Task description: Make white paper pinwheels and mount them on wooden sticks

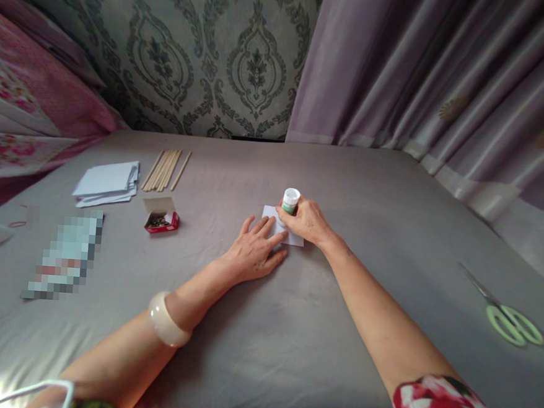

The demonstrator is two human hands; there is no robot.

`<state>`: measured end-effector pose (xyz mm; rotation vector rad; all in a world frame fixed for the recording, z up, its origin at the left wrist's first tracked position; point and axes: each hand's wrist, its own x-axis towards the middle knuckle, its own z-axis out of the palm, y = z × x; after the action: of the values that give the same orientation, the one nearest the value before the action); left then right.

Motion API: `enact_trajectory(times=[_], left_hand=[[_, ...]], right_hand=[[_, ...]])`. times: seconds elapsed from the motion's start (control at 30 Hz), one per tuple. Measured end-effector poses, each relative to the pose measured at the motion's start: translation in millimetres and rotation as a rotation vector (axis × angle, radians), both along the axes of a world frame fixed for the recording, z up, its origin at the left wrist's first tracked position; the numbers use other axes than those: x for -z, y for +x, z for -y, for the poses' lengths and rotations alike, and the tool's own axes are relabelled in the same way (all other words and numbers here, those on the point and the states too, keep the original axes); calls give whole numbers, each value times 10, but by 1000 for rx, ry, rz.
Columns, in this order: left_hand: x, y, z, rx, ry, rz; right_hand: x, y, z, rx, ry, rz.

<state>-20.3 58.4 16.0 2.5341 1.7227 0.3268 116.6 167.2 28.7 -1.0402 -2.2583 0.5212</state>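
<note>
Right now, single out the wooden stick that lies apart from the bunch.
It is the rightmost stick, the one nearest the left hand; a clear gap separates it from the other sticks, which lie close together.

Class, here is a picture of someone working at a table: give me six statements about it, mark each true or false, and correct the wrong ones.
1. The right hand holds a white and green tube. True.
2. The left hand also grips the tube. False: its fingers are spread over the small paper.
3. The red box is open. True.
4. The bracelet is on the right arm. False: it is on the left arm.
5. The scissors lie to the right of both arms. True.
6. The sticks lie on the paper stack. False: they lie beside it.
</note>
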Motion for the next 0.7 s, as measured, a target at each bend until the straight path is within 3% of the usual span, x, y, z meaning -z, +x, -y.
enact_trajectory(times=[0.27, 0.47, 0.7], left_hand=[[1, -10, 4, -1, 4, -6], [-32, 1, 8, -2, -8, -20], [-30, 5, 8, -4, -6, -12]], right_hand=[[-39, 39, -32, -89, -63, -2], [-21, 6, -43, -38, -13, 11], [-41, 39, -26, -77, -49, 6]])
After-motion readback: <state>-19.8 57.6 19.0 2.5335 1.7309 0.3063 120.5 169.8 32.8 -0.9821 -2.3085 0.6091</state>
